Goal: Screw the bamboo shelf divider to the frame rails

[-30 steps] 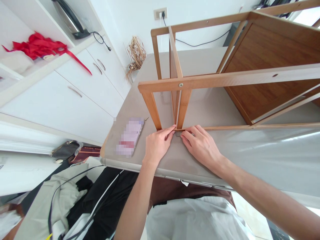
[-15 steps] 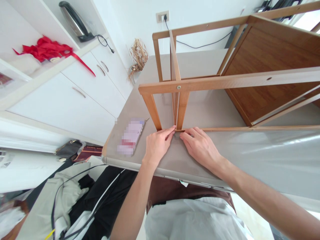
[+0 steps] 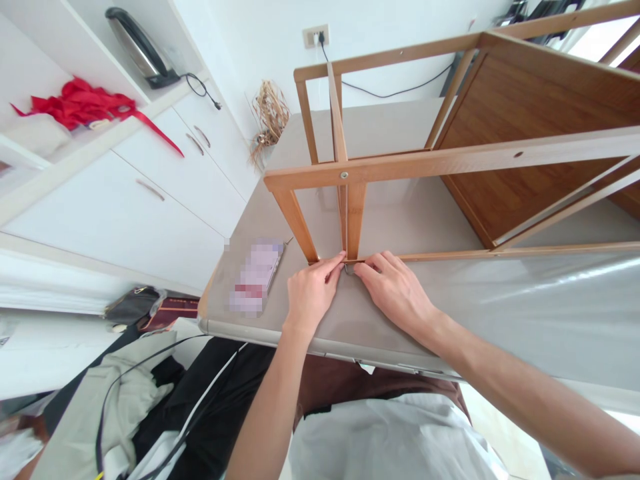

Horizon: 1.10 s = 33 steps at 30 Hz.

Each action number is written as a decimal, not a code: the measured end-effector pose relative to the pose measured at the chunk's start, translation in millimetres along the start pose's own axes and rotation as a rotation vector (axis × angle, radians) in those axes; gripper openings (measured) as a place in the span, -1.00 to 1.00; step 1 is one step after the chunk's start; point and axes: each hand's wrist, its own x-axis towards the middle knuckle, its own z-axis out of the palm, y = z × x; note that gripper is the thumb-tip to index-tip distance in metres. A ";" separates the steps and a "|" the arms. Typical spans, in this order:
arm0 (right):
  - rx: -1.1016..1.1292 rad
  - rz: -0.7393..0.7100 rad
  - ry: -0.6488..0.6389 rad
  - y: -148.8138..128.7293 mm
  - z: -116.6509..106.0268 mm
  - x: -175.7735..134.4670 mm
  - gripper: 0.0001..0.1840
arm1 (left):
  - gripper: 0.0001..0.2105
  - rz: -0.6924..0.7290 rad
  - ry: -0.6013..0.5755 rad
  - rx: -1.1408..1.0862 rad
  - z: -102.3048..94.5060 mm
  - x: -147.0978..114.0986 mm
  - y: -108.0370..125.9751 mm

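Observation:
A wooden rack frame point(image 3: 310, 175) lies on its side on the table, its slatted end towards me. My left hand point(image 3: 311, 293) is closed, with fingertips and thumb against the lower rail where an upright meets it. Close beside it, my right hand point(image 3: 395, 287) is closed too, its thumb and fingers pinched around a small bent metal hex key point(image 3: 349, 269). Only a short part of the key shows between the two hands. On the upper rail there is a round metal bolt head point(image 3: 344, 175).
A phone point(image 3: 257, 277) with a blurred screen lies left of my hands. The grey table point(image 3: 330, 330) has its edge just in front of me. A wooden panel point(image 3: 530, 127) slants inside the frame. Left are white cabinets point(image 3: 115, 207), a kettle point(image 3: 140, 50) and red ribbon point(image 3: 80, 103).
The whole view has shifted slightly, so things appear further left. Both hands stay at the same joint; the metal key between them now shows as a thin curve at a different angle.

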 end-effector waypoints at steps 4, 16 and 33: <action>-0.030 0.003 0.016 -1.0 0.0 0.6 -0.80 | -0.72 -0.007 -0.006 0.002 0.7 0.0 1.1; 0.019 -0.003 0.013 -0.3 3.1 -0.5 -0.76 | -0.73 -0.001 0.006 0.002 -0.1 0.8 0.1; 0.047 0.017 0.092 -3.4 0.4 4.4 -0.75 | -0.74 -0.009 0.004 0.017 -0.9 1.6 1.0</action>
